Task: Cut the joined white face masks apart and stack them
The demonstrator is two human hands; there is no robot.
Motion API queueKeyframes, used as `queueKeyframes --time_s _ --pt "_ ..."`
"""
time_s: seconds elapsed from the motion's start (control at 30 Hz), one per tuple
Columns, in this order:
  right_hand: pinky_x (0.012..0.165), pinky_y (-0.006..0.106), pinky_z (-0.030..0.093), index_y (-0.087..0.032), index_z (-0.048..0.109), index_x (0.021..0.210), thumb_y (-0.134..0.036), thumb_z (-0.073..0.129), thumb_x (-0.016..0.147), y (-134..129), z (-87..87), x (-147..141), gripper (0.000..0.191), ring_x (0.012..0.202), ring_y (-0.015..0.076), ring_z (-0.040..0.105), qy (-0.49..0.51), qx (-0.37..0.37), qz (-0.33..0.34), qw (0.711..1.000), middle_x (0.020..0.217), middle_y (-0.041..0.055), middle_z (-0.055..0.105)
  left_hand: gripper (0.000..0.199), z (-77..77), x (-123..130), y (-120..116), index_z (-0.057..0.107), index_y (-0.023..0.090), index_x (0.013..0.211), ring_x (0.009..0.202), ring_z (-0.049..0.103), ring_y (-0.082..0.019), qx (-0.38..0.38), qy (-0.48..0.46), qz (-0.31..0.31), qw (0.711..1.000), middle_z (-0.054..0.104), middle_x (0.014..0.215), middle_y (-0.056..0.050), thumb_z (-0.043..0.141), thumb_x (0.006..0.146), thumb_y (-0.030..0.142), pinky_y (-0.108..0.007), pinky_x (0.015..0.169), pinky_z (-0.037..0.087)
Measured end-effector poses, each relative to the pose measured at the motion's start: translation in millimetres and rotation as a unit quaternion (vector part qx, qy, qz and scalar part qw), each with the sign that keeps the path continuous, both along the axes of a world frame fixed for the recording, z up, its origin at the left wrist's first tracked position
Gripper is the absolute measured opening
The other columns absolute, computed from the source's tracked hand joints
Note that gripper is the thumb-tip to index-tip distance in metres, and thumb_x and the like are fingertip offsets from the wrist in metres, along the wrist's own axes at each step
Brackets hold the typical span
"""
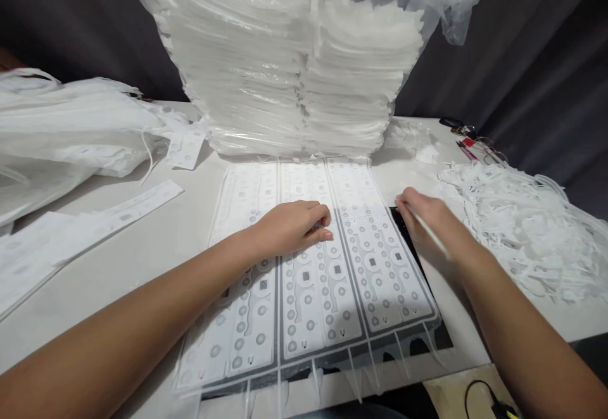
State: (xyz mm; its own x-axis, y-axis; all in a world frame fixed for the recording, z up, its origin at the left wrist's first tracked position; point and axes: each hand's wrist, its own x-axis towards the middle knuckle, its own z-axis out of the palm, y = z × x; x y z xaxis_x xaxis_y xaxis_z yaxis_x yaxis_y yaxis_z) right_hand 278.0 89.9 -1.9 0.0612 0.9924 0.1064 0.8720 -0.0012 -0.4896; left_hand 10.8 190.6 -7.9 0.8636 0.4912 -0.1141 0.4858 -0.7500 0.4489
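Note:
A translucent white sheet point(318, 292) with rows of printed circles and dark squares lies on a black board point(444, 337) at the middle of the table. My left hand point(299, 226) rests on the sheet's middle, its fingers curled in and nothing visible between them. At the sheet's right edge, my right hand point(427, 219) is closed round a thin white stick point(430, 232), its fingertips by the edge near the board's corner.
Behind the sheet stands a tall plastic-wrapped stack point(294, 71). White strips point(536, 216) are heaped at the right, with small tools point(468, 147) beyond. Bagged sheets point(71, 128) and cut pieces point(85, 235) lie left.

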Motion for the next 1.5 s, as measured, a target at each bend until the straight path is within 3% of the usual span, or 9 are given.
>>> queueKeyframes --time_s 0.13,0.27,0.37,0.47,0.63,0.93,1.13,1.33,1.5 --pt "0.063 0.033 0.042 -0.023 0.060 0.082 -0.035 0.053 0.088 4 13.8 27 0.015 0.069 0.0212 0.060 0.017 0.034 -0.086 0.996 0.079 0.0050 0.068 0.021 -0.8 -3 0 0.053 0.018 0.091 0.069 0.054 -0.015 0.015 -0.023 -0.001 1.000 0.060 0.083 -0.003 0.048 0.093 0.039 -0.025 0.055 0.036" --pt "0.061 0.033 0.047 -0.021 0.065 0.083 -0.043 0.060 0.084 -28 23.7 13 0.022 0.069 0.0202 0.063 0.146 0.048 -0.124 0.980 0.090 0.0074 0.071 0.024 -3.3 -8 1 0.054 0.018 0.092 0.069 0.054 -0.016 0.033 -0.045 -0.028 0.998 0.060 0.083 -0.003 0.047 0.093 0.041 -0.026 0.057 0.037" --pt "0.051 0.029 0.045 -0.021 0.066 0.078 -0.045 0.063 0.082 -60 9.4 -9 0.024 0.058 0.0173 0.058 0.231 0.002 -0.108 0.967 0.070 0.0040 0.067 0.028 -4.4 -10 2 0.055 0.018 0.095 0.069 0.054 -0.016 0.056 -0.059 -0.066 0.994 0.061 0.083 -0.004 0.047 0.093 0.045 -0.027 0.057 0.039" --pt "0.055 0.029 0.047 -0.021 0.067 0.082 -0.046 0.062 0.083 -78 -11.8 -20 0.026 0.064 0.0194 0.061 0.264 -0.033 -0.115 0.957 0.069 0.0038 0.067 0.028 -4.1 -10 -3 0.058 0.018 0.099 0.077 0.056 -0.019 0.090 -0.100 -0.126 0.983 0.062 0.090 -0.007 0.048 0.093 0.043 -0.031 0.069 0.044" --pt "0.059 0.031 0.050 -0.021 0.068 0.082 -0.048 0.062 0.082 -80 -22.0 -21 0.028 0.068 0.0212 0.064 0.261 -0.061 -0.115 0.956 0.078 0.0057 0.070 0.032 -4.4 -8 -20 0.060 0.023 0.115 0.112 0.054 -0.027 0.082 -0.171 -0.216 0.958 0.059 0.123 -0.011 0.057 0.090 0.042 -0.041 0.098 0.039" --pt "0.061 0.033 0.053 -0.022 0.068 0.081 -0.046 0.061 0.083 -80 -18.0 -24 0.026 0.070 0.0235 0.066 0.229 -0.042 -0.112 0.966 0.076 0.0057 0.071 0.036 -8.3 -10 -21 0.061 0.025 0.121 0.116 0.054 -0.029 0.048 -0.157 -0.212 0.963 0.056 0.131 -0.012 0.060 0.088 0.040 -0.043 0.099 0.041" --pt "0.090 0.043 0.051 -0.025 0.065 0.088 -0.033 0.054 0.087 -83 -19.0 -34 0.014 0.104 0.0286 0.064 0.110 0.020 0.017 0.994 0.108 0.0077 0.070 0.039 -6.0 -8 -21 0.060 0.027 0.121 0.121 0.050 -0.028 0.045 -0.121 -0.216 0.968 0.052 0.135 -0.012 0.063 0.086 0.043 -0.043 0.101 0.038" --pt "0.090 0.053 0.047 -0.022 0.062 0.093 -0.040 0.050 0.086 -80 -21.5 -3 0.023 0.107 0.0360 0.061 -0.006 0.123 -0.170 0.978 0.120 0.0154 0.064 0.038 -6.8 -10 -21 0.062 0.026 0.119 0.119 0.051 -0.028 0.031 -0.120 -0.211 0.970 0.052 0.134 -0.011 0.064 0.085 0.042 -0.045 0.100 0.039" --pt "0.068 0.038 0.052 -0.021 0.064 0.087 -0.047 0.055 0.086 -83 -14.4 -31 0.027 0.081 0.0257 0.065 0.187 0.075 -0.195 0.960 0.095 0.0104 0.069 0.039 -6.4 -11 -21 0.061 0.027 0.120 0.119 0.051 -0.028 0.027 -0.127 -0.205 0.970 0.052 0.135 -0.009 0.064 0.085 0.043 -0.045 0.101 0.038"
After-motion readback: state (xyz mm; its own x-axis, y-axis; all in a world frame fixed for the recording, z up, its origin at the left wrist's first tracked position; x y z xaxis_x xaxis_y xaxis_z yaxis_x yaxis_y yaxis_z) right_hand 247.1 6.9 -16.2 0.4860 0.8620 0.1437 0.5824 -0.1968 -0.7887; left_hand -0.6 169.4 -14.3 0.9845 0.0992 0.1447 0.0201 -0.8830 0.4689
